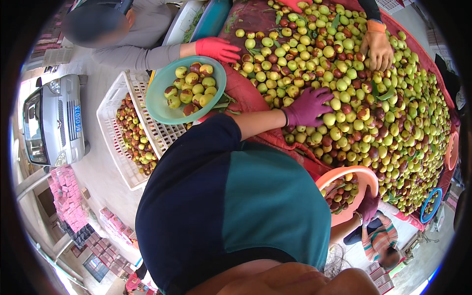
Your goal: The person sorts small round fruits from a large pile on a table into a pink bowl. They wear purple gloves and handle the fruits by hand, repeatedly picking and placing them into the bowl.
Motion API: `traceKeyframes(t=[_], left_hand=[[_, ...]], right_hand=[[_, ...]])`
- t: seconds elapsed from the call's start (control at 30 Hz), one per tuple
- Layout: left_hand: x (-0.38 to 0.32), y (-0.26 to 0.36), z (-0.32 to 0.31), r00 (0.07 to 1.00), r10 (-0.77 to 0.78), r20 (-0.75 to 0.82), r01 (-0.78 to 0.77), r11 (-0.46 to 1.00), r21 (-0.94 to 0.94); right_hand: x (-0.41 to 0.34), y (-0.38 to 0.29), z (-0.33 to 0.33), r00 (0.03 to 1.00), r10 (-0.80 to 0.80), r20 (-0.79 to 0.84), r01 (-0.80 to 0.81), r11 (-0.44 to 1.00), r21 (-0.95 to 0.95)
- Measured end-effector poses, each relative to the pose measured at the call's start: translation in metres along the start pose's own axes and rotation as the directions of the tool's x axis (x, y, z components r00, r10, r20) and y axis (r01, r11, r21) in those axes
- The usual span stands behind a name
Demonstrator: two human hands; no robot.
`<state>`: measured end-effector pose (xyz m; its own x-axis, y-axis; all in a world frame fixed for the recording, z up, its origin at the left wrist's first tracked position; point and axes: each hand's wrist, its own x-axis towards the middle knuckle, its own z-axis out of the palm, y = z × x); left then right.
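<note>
My left hand [309,107], in a purple glove, rests palm down on a wide heap of green and brown jujubes [363,112]. Its fingers are spread and touch several fruits; the palm is hidden. At the lower right, my right hand [368,207], also gloved in purple, grips the rim of an orange plastic basin [348,170]. Jujubes [341,195] lie inside this tilted basin, beside the heap's near edge. Red cloth [254,90] lies under the fruit and over the near edge.
A co-worker's red-gloved hand [217,49] is by a turquoise basin [153,88] of jujubes. Another person's hand [378,49] touches the heap. A white plastic crate [110,99] holds more fruit to my left. A blue basin [438,193] stands far right; a car [55,121] is parked beyond.
</note>
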<state>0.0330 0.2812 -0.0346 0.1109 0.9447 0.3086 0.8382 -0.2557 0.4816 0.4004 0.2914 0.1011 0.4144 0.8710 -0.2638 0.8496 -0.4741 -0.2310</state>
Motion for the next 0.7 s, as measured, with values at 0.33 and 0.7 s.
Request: traceKeyframes(t=[0.33, 0.7], left_hand=[[0.039, -0.062, -0.006, 0.991, 0.079, 0.106, -0.077, 0.997, -0.022], [0.065, -0.157, -0.011, 0.939, -0.339, -0.064, 0.345, 0.924, 0.167]], right_hand=[[0.004, 0.005, 0.006, 0.999, 0.002, -0.043, 0.002, 0.996, 0.092], [0.011, 0.011, 0.007, 0.999, -0.017, -0.03, 0.019, 0.999, 0.044]])
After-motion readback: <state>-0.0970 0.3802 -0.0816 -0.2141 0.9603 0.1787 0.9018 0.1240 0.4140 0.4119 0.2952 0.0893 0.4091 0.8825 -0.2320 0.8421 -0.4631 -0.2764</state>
